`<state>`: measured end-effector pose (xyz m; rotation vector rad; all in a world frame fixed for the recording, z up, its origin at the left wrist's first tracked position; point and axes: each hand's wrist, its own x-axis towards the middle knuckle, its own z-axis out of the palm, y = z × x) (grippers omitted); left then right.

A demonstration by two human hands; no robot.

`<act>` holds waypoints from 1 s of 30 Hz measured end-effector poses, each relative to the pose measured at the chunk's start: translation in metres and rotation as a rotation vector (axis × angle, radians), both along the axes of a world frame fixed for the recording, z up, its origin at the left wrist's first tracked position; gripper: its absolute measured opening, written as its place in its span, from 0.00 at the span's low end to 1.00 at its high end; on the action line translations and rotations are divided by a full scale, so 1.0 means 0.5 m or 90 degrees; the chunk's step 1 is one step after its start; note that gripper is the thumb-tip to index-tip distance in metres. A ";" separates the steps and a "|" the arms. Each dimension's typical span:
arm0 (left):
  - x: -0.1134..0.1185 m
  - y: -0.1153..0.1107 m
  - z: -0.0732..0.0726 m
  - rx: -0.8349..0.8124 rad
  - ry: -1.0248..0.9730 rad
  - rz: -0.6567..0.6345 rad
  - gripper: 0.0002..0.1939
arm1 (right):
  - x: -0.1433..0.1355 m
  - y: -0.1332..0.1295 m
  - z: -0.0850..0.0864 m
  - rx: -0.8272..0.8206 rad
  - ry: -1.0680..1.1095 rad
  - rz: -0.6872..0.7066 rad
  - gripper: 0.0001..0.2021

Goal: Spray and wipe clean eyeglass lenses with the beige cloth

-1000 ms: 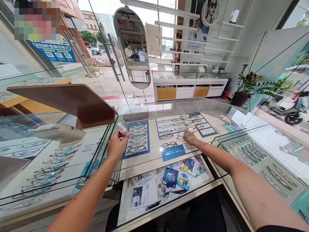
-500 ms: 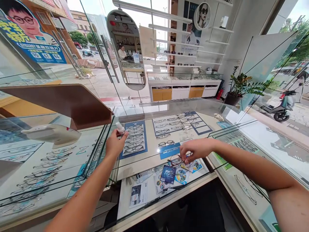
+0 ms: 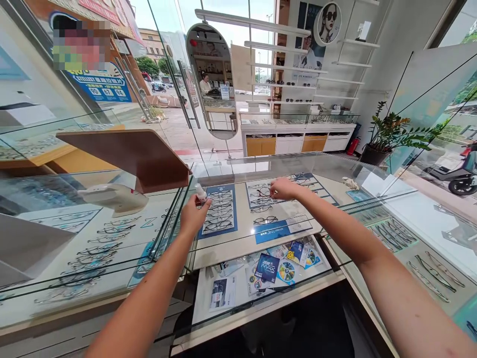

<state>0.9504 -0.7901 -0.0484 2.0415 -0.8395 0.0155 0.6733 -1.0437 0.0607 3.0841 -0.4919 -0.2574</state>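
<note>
A small white bottle (image 3: 200,192), its nozzle end pointing up, is gripped in the closed fingers of my left hand (image 3: 193,215). It is at the left edge of a blue-bordered tray of glasses (image 3: 235,209). Farther forward, my right hand (image 3: 284,188) pinches a pair of dark reddish eyeglasses (image 3: 264,192) over the wider blue-framed tray (image 3: 247,195). More eyeglasses (image 3: 266,220) rest on the pale surface nearer me, just behind a blue card (image 3: 272,231).
An open drawer (image 3: 208,318) below holds leaflets and a dark blue packet (image 3: 267,267). Glass cases with rows of frames flank both sides. A brown board (image 3: 130,149) juts over the left case beside a beige curved object (image 3: 115,199). A potted plant (image 3: 387,132) stands far right.
My right hand has moved forward with the eyeglasses, from above the drawer to the far tray. My left hand still holds the bottle. The view has turned slightly left.
</note>
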 end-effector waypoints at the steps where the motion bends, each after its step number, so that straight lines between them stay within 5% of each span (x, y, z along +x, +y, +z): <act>1: 0.001 0.000 -0.002 -0.004 0.000 -0.001 0.20 | 0.005 -0.004 -0.009 -0.008 -0.006 -0.002 0.10; 17: 0.006 -0.003 -0.012 -0.017 0.013 0.008 0.20 | 0.018 -0.031 -0.077 -0.031 -0.042 0.007 0.12; 25: 0.004 -0.002 -0.011 -0.019 0.008 -0.002 0.20 | 0.000 -0.024 -0.072 -0.055 -0.071 -0.019 0.14; 30: 0.005 -0.002 -0.010 -0.010 0.012 0.006 0.19 | -0.016 0.022 -0.035 -0.086 -0.126 -0.026 0.15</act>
